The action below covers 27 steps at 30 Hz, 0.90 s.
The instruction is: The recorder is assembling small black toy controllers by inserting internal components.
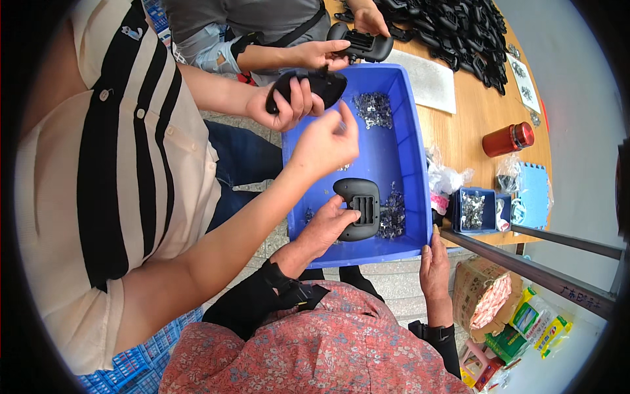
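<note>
Blue bin (410,164) at centre. Its bare floor lies open between two heaps of metal clips (374,108), at 12 and 5 o'clock. Three black plastic parts are in hands. The person's left hand (328,226) comes in from 7 o'clock, fingers wrapped round one black plastic part (359,207) just above the bin's near wall. The right hand (435,262) lies on the bin's 4 o'clock corner, fingers straight and close together. Two co-workers' hands (289,98) hold the other parts at 11 o'clock. One red flask (508,139) stands at 2 o'clock.

bright even daylight, soft faint shadows, sharp centre, strong fisheye bending, black vignette at corners
</note>
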{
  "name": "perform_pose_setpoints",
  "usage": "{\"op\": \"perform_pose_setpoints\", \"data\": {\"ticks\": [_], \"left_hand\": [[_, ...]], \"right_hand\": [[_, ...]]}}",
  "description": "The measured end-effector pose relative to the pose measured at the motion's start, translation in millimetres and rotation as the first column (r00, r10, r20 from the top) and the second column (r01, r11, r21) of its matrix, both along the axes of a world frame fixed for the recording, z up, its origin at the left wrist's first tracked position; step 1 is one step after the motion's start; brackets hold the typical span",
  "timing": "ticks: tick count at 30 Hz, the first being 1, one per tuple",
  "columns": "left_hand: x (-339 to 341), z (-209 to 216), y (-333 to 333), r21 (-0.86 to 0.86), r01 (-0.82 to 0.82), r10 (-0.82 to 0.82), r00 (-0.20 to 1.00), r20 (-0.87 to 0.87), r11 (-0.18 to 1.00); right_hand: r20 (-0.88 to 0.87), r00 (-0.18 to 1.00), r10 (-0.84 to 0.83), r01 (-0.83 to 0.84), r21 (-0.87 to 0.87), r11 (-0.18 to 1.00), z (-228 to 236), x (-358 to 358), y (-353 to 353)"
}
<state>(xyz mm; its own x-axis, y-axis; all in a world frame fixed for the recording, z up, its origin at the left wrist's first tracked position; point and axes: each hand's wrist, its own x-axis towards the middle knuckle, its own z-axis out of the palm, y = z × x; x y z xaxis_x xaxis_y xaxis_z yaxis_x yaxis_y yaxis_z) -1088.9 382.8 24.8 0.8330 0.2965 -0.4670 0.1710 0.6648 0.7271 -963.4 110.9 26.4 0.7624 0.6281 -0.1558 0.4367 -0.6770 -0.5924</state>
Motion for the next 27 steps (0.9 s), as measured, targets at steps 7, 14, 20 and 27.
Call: {"op": "perform_pose_setpoints", "data": {"ticks": [7, 14, 20, 27], "left_hand": [[-4, -12, 0, 0.080, 0.041, -0.037, 0.998, -0.053, 0.996], [-2, 0, 0, 0.089, 0.004, -0.002, 1.000, -0.022, 0.996], [1, 9, 1, 0.013, 0.029, -0.029, 0.998, -0.058, 0.999], [0, 4, 1, 0.030, 0.022, -0.020, 0.998, -0.058, 0.999]], "right_hand": [[0.075, 0.997, -0.006, 0.001, 0.069, 0.998, -6, 0, 0], [0.078, 0.997, 0.000, -0.003, 0.032, 0.999, -4, 0, 1], [0.080, 0.997, -0.015, 0.009, 0.068, 0.998, -4, -1, 0], [0.063, 0.998, -0.024, 0.019, 0.075, 0.997, -2, -1, 2]]}}
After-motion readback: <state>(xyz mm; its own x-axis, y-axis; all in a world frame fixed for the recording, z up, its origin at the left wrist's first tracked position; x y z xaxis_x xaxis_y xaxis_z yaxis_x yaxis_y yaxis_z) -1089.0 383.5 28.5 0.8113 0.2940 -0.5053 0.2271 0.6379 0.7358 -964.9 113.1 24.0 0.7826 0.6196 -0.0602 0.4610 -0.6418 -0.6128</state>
